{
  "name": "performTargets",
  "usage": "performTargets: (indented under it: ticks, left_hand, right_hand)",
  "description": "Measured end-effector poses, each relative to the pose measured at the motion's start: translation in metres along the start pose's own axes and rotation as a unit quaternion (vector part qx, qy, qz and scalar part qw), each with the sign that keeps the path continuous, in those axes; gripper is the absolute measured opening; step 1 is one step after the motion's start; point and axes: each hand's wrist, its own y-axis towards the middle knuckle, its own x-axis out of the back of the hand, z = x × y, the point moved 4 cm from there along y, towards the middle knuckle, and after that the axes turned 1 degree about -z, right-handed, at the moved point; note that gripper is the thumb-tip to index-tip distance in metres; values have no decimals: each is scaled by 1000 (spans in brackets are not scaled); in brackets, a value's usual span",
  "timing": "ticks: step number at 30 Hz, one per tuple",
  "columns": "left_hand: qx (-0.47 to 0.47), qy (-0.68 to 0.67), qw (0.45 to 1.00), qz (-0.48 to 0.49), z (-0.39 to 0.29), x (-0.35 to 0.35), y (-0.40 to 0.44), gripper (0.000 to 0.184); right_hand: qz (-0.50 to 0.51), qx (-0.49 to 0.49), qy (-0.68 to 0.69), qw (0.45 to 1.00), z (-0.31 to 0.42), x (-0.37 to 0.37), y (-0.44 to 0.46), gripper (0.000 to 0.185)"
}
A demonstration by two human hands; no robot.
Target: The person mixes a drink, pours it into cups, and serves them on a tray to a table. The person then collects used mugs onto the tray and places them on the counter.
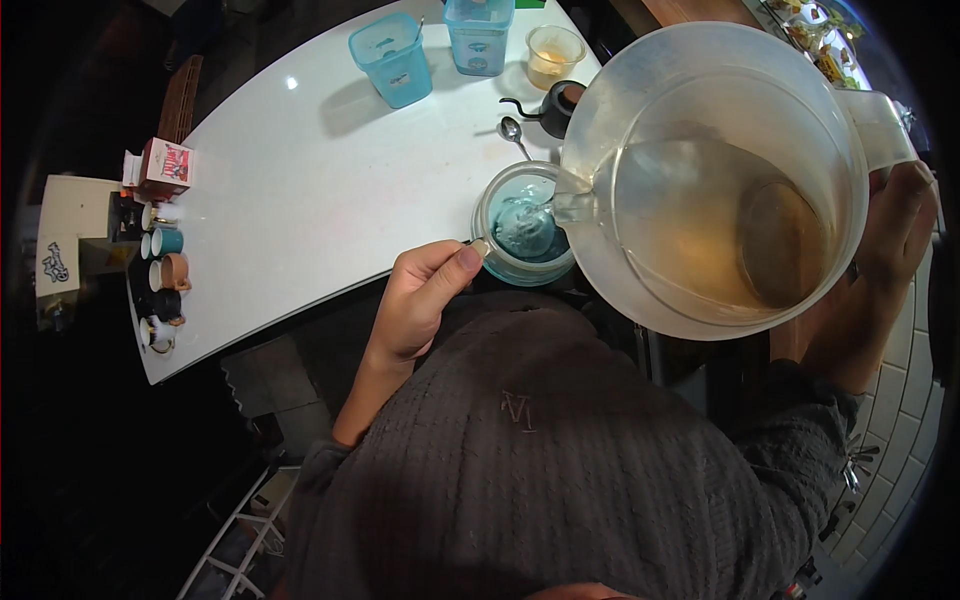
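My left hand (412, 300) grips the handle of a clear glass jug (484, 215) at the counter's near edge, thumb on top. A large translucent plastic pitcher (705, 90) is tilted to the left, with its spout over the glass jug's rim. My right hand (897, 225) is wrapped around the pitcher's handle, partly hidden behind it. Clear liquid runs from the spout, and the bluish-looking water (523, 228) in the jug is churning. Some liquid lies in the pitcher. A metal spoon (511, 130) rests just beyond the jug.
On the white counter (270, 220), a black gooseneck kettle (557, 112) stands partly behind the pitcher. Farther back are two blue plastic containers (402, 80) and a small clear tub (553, 62). Several cups (168, 242) and a red-and-white box (166, 168) line the left end.
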Motion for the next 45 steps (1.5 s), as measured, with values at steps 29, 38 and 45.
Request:
performTargets:
  ticks: [29, 38, 45]
  left_hand:
    - [0, 12, 1000, 20, 4, -10, 7, 31]
    - [-2, -3, 1000, 23, 3, -10, 8, 32]
    - [-1, -7, 999, 36, 9, -7, 9, 32]
  right_hand:
    - [111, -65, 42, 991, -52, 34, -16, 63]
    - [125, -80, 51, 988, -55, 37, -19, 61]
    - [129, -90, 54, 986, -55, 39, -23, 61]
